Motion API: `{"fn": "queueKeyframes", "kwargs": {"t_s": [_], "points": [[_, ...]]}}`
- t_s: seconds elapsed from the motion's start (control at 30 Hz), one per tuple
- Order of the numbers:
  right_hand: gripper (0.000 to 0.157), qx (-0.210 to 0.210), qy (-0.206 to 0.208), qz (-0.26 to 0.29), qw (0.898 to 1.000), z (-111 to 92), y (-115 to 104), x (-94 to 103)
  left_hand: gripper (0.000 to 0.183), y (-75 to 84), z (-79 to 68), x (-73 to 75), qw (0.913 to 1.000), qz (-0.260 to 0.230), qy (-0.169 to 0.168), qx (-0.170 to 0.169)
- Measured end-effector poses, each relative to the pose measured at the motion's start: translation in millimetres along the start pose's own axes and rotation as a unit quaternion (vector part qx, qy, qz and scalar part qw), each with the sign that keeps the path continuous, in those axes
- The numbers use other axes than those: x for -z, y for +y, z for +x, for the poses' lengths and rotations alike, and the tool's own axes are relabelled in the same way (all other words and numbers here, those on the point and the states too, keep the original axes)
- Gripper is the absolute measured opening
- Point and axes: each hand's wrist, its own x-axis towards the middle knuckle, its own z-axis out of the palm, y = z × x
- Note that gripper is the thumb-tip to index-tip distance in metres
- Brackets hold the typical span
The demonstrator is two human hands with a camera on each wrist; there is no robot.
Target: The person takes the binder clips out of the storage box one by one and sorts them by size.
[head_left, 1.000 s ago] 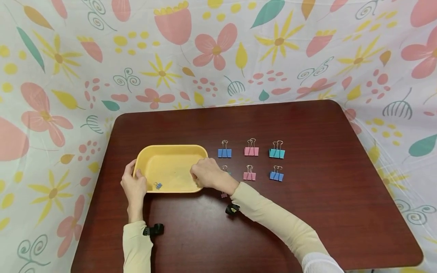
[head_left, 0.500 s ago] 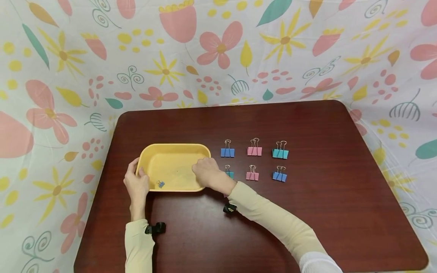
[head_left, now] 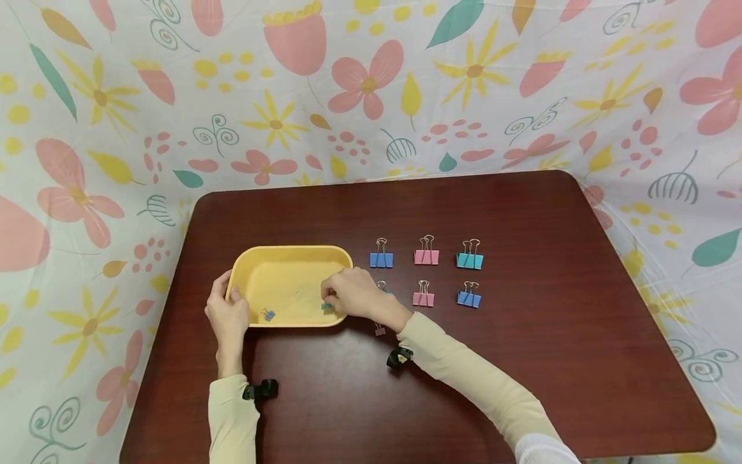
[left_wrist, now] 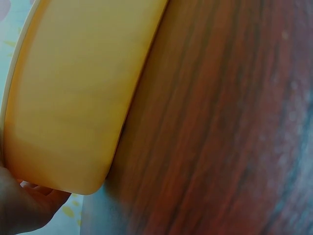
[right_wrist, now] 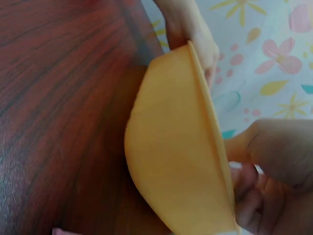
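A yellow plastic tray [head_left: 290,254] stands on the left part of the table. My left hand [head_left: 228,316] grips its left end, thumb over the rim and fingers outside. Inside, a small blue binder clip [head_left: 268,314] lies near the front left corner. My right hand [head_left: 356,293] reaches over the tray's right end, fingers curled and pointing down. At its fingertips shows a small teal binder clip [head_left: 326,307], apparently pinched and partly hidden by the fingers. In the right wrist view, the tray wall [right_wrist: 171,142] hides the fingertips and that clip.
Right of the tray, binder clips lie in rows. The back row has blue [head_left: 381,260], pink [head_left: 426,258] and teal [head_left: 469,261]. Nearer are pink [head_left: 424,299] and blue [head_left: 469,299], plus a teal one partly behind my right wrist. A small dark pink clip [head_left: 380,332] lies closer still.
The small teal clip has come into view at my right fingertips, where before it was hidden. My right hand has shifted slightly. My left hand keeps its grip on the tray.
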Motion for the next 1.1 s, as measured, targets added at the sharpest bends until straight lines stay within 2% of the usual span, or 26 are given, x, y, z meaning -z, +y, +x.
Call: {"fn": "queueKeyframes", "kwargs": {"t_s": [0.13,0.27,0.37,0.5,0.6,0.8,1.1], "points": [[0.007,0.039,0.023,0.086,0.995,-6.2,9.5,6.5,0.04,1.2,-0.8,0.1,1.0,0.0,-0.002,-0.001],[0.009,0.07,0.064,0.157,0.983,-11.1,20.9,12.5,0.04,1.8,-1.5,0.8,1.0,0.001,0.0,0.003],[0.009,0.075,0.102,0.197,0.972,-15.4,29.0,20.1,0.04,3.0,-1.6,1.2,1.0,0.001,0.001,0.002],[0.007,0.062,0.135,0.237,0.96,-24.5,40.1,32.5,0.04,4.7,-2.3,1.3,1.0,0.002,0.0,0.001],[0.008,0.045,0.146,0.247,0.957,-33.7,48.6,41.1,0.041,4.9,-3.0,1.3,1.0,0.002,-0.004,0.003],[0.009,0.006,0.15,0.238,0.96,-55.8,62.5,52.8,0.041,2.6,-3.4,1.7,0.9999,0.005,-0.005,0.008],[0.007,-0.031,0.145,0.206,0.967,-96.0,84.3,52.7,0.041,4.5,-2.8,1.2,0.9999,0.001,-0.01,0.009]]}}
